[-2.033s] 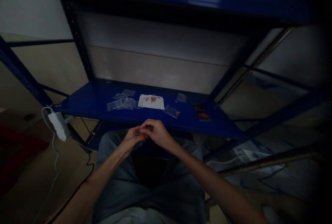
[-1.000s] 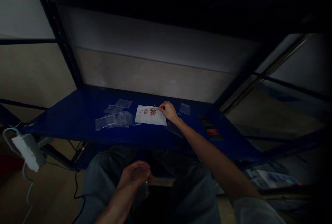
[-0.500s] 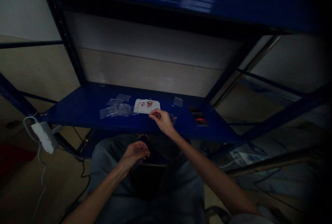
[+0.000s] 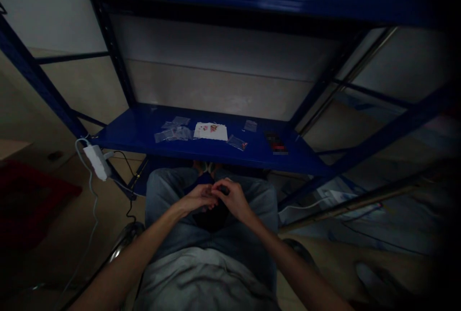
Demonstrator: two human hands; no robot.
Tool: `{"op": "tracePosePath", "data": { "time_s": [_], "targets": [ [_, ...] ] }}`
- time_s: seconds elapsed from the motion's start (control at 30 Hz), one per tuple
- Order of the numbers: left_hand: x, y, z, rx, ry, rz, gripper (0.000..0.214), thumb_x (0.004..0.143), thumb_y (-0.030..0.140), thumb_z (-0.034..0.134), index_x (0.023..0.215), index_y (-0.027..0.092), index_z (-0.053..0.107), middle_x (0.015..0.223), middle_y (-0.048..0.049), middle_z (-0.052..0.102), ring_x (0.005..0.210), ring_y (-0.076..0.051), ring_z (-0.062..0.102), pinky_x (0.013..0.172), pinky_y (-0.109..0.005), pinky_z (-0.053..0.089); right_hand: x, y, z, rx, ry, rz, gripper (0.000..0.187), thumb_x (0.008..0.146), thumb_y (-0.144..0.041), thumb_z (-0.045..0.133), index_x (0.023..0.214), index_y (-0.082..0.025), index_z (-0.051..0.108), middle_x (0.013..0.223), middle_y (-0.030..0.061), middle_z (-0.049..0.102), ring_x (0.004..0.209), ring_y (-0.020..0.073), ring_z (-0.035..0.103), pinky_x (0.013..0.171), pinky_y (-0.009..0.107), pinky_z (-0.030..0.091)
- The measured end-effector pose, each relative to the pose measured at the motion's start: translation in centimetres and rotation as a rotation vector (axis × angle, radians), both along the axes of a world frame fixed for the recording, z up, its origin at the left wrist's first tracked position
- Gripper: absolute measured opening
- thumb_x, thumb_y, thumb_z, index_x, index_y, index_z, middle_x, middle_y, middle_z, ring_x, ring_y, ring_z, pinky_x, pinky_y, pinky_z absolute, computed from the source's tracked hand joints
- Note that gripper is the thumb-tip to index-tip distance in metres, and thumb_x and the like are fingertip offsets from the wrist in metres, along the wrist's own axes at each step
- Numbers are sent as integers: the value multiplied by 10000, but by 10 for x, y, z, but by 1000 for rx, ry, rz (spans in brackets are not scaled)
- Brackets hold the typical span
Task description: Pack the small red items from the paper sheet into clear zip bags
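Dimly, left hand (image 4: 200,196) meets right hand (image 4: 233,197) — grip unclear.

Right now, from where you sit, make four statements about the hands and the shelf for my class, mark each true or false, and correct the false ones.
1. The left hand and right hand are close together. True.
2. A white sheet lies on the shelf. True.
3. Every clear bag lies left of the sheet. False: a clear bag lies to its right.
4. The shelf is red. False: it is blue.
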State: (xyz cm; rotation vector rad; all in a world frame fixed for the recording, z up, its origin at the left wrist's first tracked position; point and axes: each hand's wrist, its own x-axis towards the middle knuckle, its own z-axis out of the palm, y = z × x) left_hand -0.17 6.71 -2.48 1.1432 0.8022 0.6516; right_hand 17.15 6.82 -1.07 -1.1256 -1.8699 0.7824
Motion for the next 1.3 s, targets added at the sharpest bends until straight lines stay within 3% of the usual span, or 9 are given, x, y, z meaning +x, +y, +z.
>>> {"op": "tracePosePath", "data": {
  "time_s": [0.33, 0.5, 0.57, 0.67, 0.73, 0.87, 0.93, 1.1, 1.3],
  "targets": [
    [9, -1, 6, -51, -194, 61, 331, 670, 237, 779, 937, 128, 617, 716, -5, 639, 591, -108, 605, 587, -227, 474, 4, -14, 13, 157, -98, 135, 140, 922, -264, 546, 877, -229, 674, 1021, 51, 596, 1014, 199, 534, 912, 353, 410],
    [6, -4, 7, 1, -224, -6, 504, 665, 201, 807, 1117, 141, 592, 981, -73, 695, 881, -179, 666, 827, -302, 492, 6, -15, 28, 175, -71, 82, 172, 950, -235, 456, 873, -201, 607, 1102, 76, 514, 1077, 195, 502, 954, 337, 400],
    [4, -2, 3, 37, -163, -73, 544, 696, 233, 793, 1180, 137, 564, 1031, -113, 698, 915, -209, 675, 834, -329, 496, 9, -12, 30, 171, -50, 34, 187, 955, -251, 438, 882, -204, 603, 1082, 79, 518, 1052, 197, 515, 931, 332, 413],
    [4, -1, -1, 28, -93, -110, 510, 762, 334, 741, 1179, 112, 550, 1005, -162, 711, 856, -243, 703, 773, -355, 516, 14, -7, 21, 121, 55, -96, 184, 930, -299, 490, 1067, -225, 587, 1071, 79, 545, 978, 195, 551, 819, 310, 460],
    [6, -1, 1, 24, -117, -77, 478, 766, 359, 738, 1132, 111, 559, 1011, -171, 711, 890, -259, 703, 808, -375, 516, 16, -4, 8, 24, 186, -205, 337, 887, -343, 559, 1204, -234, 521, 1039, 70, 574, 877, 184, 582, 708, 286, 479],
    [9, -3, 10, 29, -224, 32, 487, 723, 336, 784, 1098, 148, 536, 993, -125, 719, 976, -256, 683, 909, -401, 492, 17, -4, -17, -203, 315, -113, 237, 844, -414, 604, 962, -210, 627, 835, 28, 638, 739, 175, 606, 674, 288, 492],
    [9, -1, 11, 26, -256, 76, 505, 698, 302, 807, 1088, 164, 516, 976, -99, 719, 973, -236, 680, 918, -391, 494, 16, -6, -22, -209, 295, -41, 210, 844, -415, 607, 862, -211, 655, 823, 27, 657, 776, 185, 616, 711, 298, 494],
    [8, 5, 6, 50, -250, 81, 560, 681, 295, 818, 1089, 187, 450, 970, -85, 709, 860, -214, 710, 794, -333, 537, 15, -6, -19, -66, 229, -125, 163, 815, -376, 657, 799, -217, 688, 849, 45, 657, 842, 200, 606, 729, 301, 475],
    [6, 7, 6, 185, -83, 73, 371, 817, 458, 651, 968, 162, 487, 840, -92, 722, 604, -161, 681, 513, -216, 461, 15, -4, -17, -198, 373, -129, 194, 826, -403, 622, 788, -213, 635, 706, 16, 639, 593, 164, 566, 577, 283, 464]
  ]
}}
